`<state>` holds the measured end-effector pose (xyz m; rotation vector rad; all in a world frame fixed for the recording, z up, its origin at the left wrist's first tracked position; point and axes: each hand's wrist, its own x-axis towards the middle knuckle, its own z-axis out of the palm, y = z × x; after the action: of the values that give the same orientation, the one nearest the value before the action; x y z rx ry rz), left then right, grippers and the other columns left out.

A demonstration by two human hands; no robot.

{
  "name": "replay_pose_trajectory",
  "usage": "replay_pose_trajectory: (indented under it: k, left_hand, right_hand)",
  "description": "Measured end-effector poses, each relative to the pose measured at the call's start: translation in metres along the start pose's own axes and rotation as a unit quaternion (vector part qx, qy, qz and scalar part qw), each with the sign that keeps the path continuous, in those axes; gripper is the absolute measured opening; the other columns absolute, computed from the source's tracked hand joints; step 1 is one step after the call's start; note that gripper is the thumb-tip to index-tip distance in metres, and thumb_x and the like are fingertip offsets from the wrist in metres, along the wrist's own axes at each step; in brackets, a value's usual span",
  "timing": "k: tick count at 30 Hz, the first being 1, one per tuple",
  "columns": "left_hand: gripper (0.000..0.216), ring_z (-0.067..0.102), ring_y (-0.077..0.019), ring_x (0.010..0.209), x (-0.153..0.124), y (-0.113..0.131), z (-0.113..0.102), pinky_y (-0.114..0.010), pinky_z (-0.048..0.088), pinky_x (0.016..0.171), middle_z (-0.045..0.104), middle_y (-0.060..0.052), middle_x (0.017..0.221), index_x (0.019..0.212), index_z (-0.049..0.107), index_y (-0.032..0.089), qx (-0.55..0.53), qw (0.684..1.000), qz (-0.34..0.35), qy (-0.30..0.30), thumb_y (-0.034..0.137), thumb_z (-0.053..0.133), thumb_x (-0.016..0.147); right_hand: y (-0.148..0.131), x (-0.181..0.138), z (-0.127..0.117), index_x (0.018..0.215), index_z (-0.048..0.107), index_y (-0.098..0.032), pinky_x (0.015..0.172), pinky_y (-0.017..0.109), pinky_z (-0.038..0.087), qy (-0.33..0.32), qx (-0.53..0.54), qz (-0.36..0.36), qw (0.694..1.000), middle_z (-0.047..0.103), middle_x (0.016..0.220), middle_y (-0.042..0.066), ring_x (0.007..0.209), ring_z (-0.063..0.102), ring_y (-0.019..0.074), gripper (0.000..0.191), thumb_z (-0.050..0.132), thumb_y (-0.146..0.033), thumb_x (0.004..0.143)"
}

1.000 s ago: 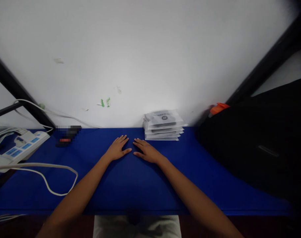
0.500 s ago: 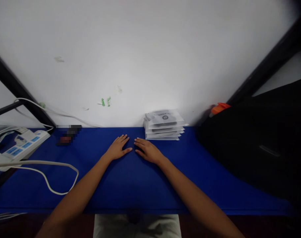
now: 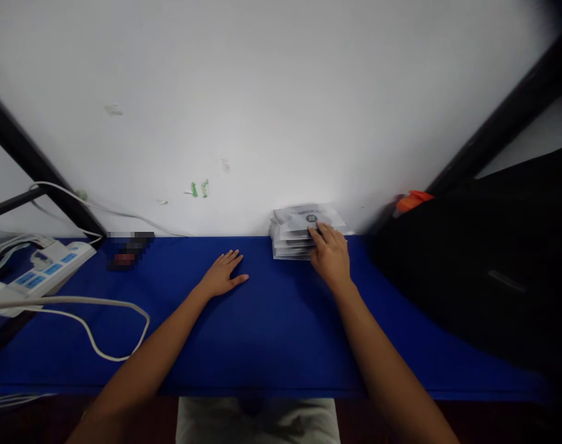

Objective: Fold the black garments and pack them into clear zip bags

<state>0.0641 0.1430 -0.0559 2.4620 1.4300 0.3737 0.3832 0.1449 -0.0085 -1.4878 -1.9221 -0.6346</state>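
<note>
My left hand lies palm down on the blue tabletop, its fingers spread and holding nothing. At the front right of a stack of flat, translucent plastic zip bags is my right hand. Its fingertips reach over the top bag, near a dark round logo, and the fingers are apart. Whether they press on that bag or only hover over it is hard to tell. Dark contents show through the bags, and the hand hides the stack's front right corner.
On the left lie a white power strip with blue sockets and a looping white cable. A pixelated dark item sits near the white wall. A large black bag and an orange object are at the right.
My right hand has moved right and away from me, from the tabletop beside my left hand to the stack of bags. My left hand stays in place.
</note>
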Motion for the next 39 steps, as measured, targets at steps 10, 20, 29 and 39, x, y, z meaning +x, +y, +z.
replay_pose_trajectory:
  k: [10, 20, 29, 39]
  left_hand:
    - [0.076, 0.023, -0.0284, 0.147, 0.0, -0.001, 0.002, -0.049, 0.02, 0.119, 0.03, -0.014, 0.156, 0.146, 0.041, 0.018, 0.0, 1.0, 0.005, 0.014, 0.069, 0.04, 0.089]
    - [0.078, 0.023, -0.0281, 0.147, 0.0, 0.002, -0.001, -0.048, 0.019, 0.12, 0.029, -0.013, 0.157, 0.146, 0.04, 0.016, -0.001, 1.0, -0.003, 0.008, 0.069, 0.04, 0.089]
    - [0.074, 0.026, -0.0289, 0.146, -0.001, 0.002, 0.0, -0.049, 0.021, 0.119, 0.033, -0.014, 0.155, 0.144, 0.043, 0.018, -0.023, 0.999, -0.001, 0.025, 0.066, 0.046, 0.088]
    - [0.048, 0.053, -0.0238, 0.126, -0.01, 0.012, -0.023, -0.044, 0.042, 0.107, 0.057, -0.011, 0.133, 0.13, 0.05, 0.023, -0.132, 0.937, -0.013, 0.323, 0.055, 0.043, 0.095]
  right_hand:
    - [0.013, 0.011, 0.011, 0.136, 0.052, -0.019, 0.105, 0.053, 0.035, 0.032, 0.019, 0.005, 0.999, 0.054, 0.139, 0.017, 0.133, 0.043, 0.0334, 0.054, 0.051, -0.012, 0.083]
    - [0.021, 0.016, 0.024, 0.12, 0.062, -0.019, 0.102, 0.044, 0.035, 0.053, 0.003, -0.003, 0.999, 0.065, 0.124, 0.01, 0.119, 0.053, 0.0279, 0.046, 0.049, -0.006, 0.077]
    - [0.025, 0.006, 0.031, 0.111, 0.065, -0.017, 0.084, 0.044, 0.04, 0.085, 0.024, 0.02, 0.996, 0.067, 0.106, 0.014, 0.097, 0.052, 0.031, 0.046, 0.05, -0.005, 0.069]
    - [-0.03, -0.003, -0.003, 0.111, 0.066, -0.021, 0.086, 0.042, 0.038, 0.101, 0.047, -0.094, 0.989, 0.068, 0.109, 0.011, 0.098, 0.054, 0.0275, 0.036, 0.05, -0.007, 0.082]
